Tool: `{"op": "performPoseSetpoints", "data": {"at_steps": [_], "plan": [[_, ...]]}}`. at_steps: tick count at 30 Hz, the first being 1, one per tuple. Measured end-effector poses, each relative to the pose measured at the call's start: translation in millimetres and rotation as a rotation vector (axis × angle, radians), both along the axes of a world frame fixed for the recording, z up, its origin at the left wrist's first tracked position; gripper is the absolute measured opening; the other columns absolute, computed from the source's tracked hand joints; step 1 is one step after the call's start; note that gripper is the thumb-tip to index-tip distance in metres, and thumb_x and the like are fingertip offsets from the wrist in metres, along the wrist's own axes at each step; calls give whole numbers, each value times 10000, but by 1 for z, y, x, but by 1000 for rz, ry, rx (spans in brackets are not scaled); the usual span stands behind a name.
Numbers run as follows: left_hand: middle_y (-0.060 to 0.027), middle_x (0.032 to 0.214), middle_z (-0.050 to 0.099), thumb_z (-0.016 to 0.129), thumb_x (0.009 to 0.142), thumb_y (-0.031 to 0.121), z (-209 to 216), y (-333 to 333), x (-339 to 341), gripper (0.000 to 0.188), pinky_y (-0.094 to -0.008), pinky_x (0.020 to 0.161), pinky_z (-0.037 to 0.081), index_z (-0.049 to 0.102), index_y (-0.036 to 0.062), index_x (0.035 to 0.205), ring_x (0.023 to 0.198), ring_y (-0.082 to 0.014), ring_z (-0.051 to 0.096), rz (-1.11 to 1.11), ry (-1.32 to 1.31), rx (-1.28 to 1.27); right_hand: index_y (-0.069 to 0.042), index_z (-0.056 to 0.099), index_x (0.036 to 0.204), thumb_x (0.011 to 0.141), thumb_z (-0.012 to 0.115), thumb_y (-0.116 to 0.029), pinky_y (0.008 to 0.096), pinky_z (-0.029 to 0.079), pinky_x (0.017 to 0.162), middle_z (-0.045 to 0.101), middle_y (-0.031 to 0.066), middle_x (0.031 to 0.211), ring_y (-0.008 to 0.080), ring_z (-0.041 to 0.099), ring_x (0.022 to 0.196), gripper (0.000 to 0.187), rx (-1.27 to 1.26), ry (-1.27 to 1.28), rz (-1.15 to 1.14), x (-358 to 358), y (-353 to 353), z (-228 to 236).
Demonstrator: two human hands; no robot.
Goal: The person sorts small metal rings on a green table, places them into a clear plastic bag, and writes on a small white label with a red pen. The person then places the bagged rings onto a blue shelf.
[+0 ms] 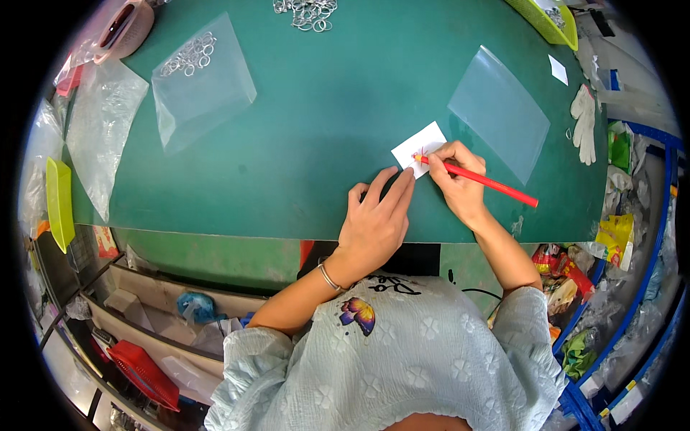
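- A green worktop [323, 129] is filling most of the view, its near edge bending with the lens and its far corners being cut off by the dark rim of the picture.
- The person's pale blue textured top is taking up the lower middle, hiding whatever is lying under the worktop's near edge there.
- A big crumpled clear bag [100, 129] is hanging over the left end of the worktop; what it is holding is hard to make out.
- A flat clear bag [205, 79] is lying at upper left with a cluster of small metal rings [188, 56] showing through it.
- Another clear flat bag [503, 111] is lying at right, just beyond the hands, seemingly holding nothing.
- The left hand [374, 219] is resting flat on the worktop, fingers spread and stretched forward, gripping nothing; its fingertips are pressing down the near edge of the white card.
- The right hand [456, 179] is curling closed around a red pencil [481, 179], fingers pinching it near the tip, the shaft pointing away to the lower right.
- A white glove [583, 122] is lying near the right edge.
- The small white card [419, 147] is sitting on the worktop between the two hands, tilted; the pencil tip is touching a small coloured mark on it that is too small to read.
- A loose heap of metal rings [305, 13] is being cut off by the top edge.
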State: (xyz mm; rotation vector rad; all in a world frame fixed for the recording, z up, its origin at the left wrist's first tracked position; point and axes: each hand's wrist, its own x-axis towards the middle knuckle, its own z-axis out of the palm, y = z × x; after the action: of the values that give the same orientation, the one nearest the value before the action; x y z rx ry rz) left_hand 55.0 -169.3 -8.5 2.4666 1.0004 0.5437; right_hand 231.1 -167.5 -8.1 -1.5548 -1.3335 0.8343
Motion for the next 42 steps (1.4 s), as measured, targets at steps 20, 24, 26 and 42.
{"op": "performPoseSetpoints", "data": {"at_steps": [20,24,26,42], "plan": [[-53,1251,477,595,699,67,-1,0,0,477,-371,828,356,530,2,1167,1144,-218,436,4,-4,-10,34,570,714,782,624,16,188,371,456,588,34,600,29,488,516,89,9,-50,-16,-4,3,2],[-76,1252,464,601,716,95,-2,1,-1,471,-374,827,357,522,-23,1165,1140,-235,426,-19,7,9,33,572,717,788,623,9,189,363,451,582,27,594,28,481,512,91,17,-69,-16,-4,3,2],[-77,1252,463,602,716,96,-2,1,-1,471,-376,829,357,521,-24,1165,1141,-236,425,-21,6,8,33,570,717,794,619,4,188,360,454,577,25,591,29,477,512,96,7,-78,-14,-3,2,2],[-42,1239,487,591,703,55,1,0,0,467,-385,823,361,535,4,1163,1147,-218,439,11,-17,-3,26,554,739,822,593,-2,193,381,497,591,20,627,24,491,572,95,-36,63,-27,-1,2,3]]}}
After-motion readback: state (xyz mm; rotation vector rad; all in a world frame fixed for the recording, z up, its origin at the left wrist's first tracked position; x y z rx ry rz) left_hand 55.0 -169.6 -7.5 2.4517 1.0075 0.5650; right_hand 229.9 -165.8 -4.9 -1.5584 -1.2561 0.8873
